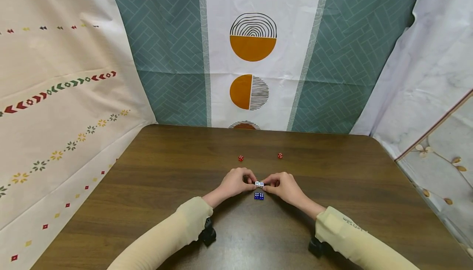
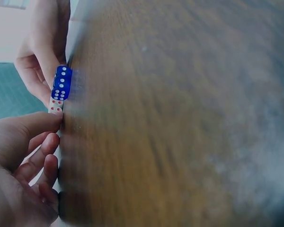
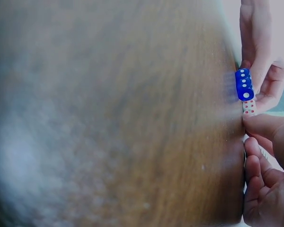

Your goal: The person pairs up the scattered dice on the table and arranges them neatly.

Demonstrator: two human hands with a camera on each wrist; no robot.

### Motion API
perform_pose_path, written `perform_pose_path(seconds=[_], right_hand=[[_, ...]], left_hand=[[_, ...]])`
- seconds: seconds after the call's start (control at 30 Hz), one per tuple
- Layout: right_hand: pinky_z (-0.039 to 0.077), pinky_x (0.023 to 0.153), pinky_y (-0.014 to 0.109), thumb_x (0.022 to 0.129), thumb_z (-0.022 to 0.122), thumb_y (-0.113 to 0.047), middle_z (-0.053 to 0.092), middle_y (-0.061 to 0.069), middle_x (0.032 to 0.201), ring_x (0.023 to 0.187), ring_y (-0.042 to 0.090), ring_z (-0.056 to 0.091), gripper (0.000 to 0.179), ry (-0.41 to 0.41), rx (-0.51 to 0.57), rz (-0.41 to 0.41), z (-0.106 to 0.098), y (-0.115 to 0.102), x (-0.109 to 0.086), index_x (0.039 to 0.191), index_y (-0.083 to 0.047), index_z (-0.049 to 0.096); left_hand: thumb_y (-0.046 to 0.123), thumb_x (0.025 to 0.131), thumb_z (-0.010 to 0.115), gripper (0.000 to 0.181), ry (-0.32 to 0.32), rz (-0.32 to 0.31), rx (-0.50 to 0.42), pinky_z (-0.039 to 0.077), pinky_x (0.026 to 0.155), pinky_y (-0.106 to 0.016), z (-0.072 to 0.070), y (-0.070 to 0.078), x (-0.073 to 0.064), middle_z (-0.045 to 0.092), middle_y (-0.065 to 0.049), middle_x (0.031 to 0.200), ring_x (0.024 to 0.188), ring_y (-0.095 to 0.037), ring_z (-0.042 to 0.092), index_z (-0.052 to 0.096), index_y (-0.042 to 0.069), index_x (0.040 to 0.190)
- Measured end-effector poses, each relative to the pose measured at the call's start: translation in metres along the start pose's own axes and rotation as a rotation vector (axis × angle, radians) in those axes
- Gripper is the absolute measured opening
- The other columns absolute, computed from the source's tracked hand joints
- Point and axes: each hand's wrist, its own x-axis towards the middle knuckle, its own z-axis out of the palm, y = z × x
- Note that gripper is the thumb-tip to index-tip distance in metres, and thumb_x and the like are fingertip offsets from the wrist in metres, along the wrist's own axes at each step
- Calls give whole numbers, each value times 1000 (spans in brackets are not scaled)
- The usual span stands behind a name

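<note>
Cloth (image 1: 55, 93) with rows of printed motifs hung at far left, beside the brown table (image 1: 177, 155). Next came the left hand (image 1: 235, 181), its thumb and forefinger pinching the left end of two white dice (image 1: 259, 184). A red die (image 1: 241, 158) lay beyond that hand. The two white dice stood side by side between the hands, with two blue dice (image 1: 259, 196) just on their near side. Farther right, a second red die (image 1: 280, 155) lay beyond the right hand (image 1: 286, 188), which pinched the opposite end.
</note>
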Motion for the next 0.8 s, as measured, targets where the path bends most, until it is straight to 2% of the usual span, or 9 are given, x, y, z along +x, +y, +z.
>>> perform_pose_path(seconds=[0.47,0.8], right_hand=[[36,52,20,84,78,-17,58,-4,66,59,6,45,11,-2,14,14,0,0,0,95,-17,78],[37,52,20,84,79,-17,58,-4,66,59,6,46,12,-7,18,17,0,1,1,95,-17,78]], left_hand=[[17,81,81,10,7,10,1,41,57,-20,1,-2,1,64,3,77,64,-5,50,75,15,89],[16,81,81,11,-13,-6,3,42,55,-19,0,-1,2,63,4,76,62,-4,50,76,14,90]])
